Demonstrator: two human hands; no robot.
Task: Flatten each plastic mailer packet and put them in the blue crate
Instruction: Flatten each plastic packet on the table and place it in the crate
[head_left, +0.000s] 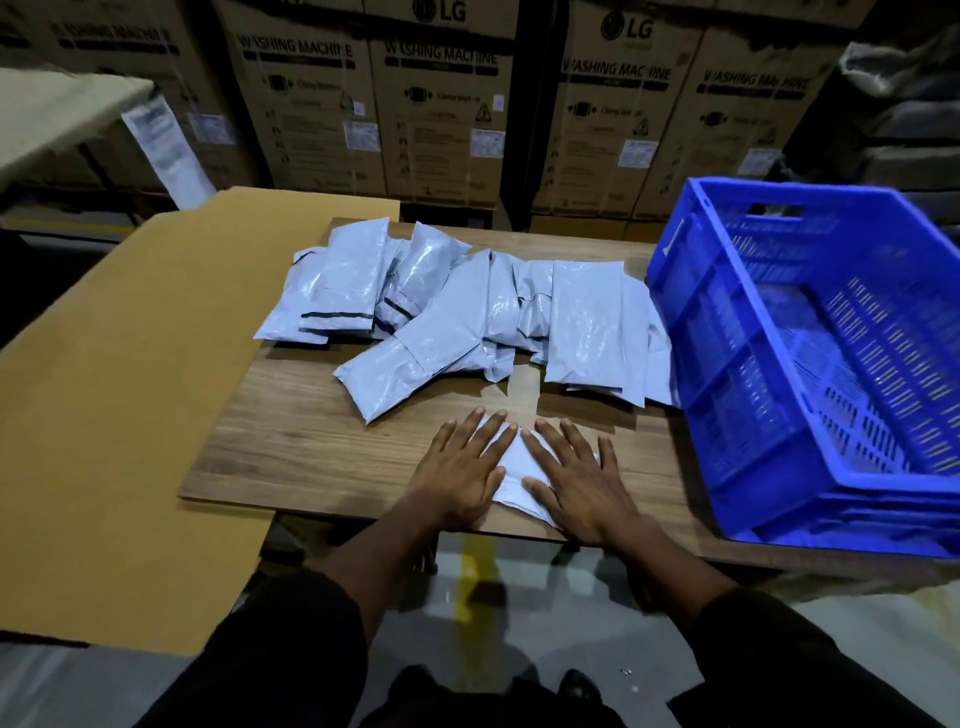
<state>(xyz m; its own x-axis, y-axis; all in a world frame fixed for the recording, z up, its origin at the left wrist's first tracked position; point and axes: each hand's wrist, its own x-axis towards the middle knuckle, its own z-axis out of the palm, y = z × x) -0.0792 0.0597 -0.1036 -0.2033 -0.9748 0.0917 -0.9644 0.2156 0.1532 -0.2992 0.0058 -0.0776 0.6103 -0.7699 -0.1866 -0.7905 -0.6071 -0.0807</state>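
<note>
One grey plastic mailer packet (514, 467) lies at the near edge of the wooden table (311, 447). My left hand (460, 470) and my right hand (576, 480) both press flat on it with straight, spread fingers, covering most of it. Behind them a heap of several grey mailer packets (467, 306) spreads across the middle of the table. The blue crate (727, 374) stands on the table's right side, touching the heap's right end. A pale shape shows through its slotted wall; what lies inside is unclear.
A large sheet of brown cardboard (114, 395) covers the left side and hangs past the table's front. Stacked washing machine cartons (441, 104) form a wall behind the table. Grey floor with a yellow line (470, 577) lies below the near edge.
</note>
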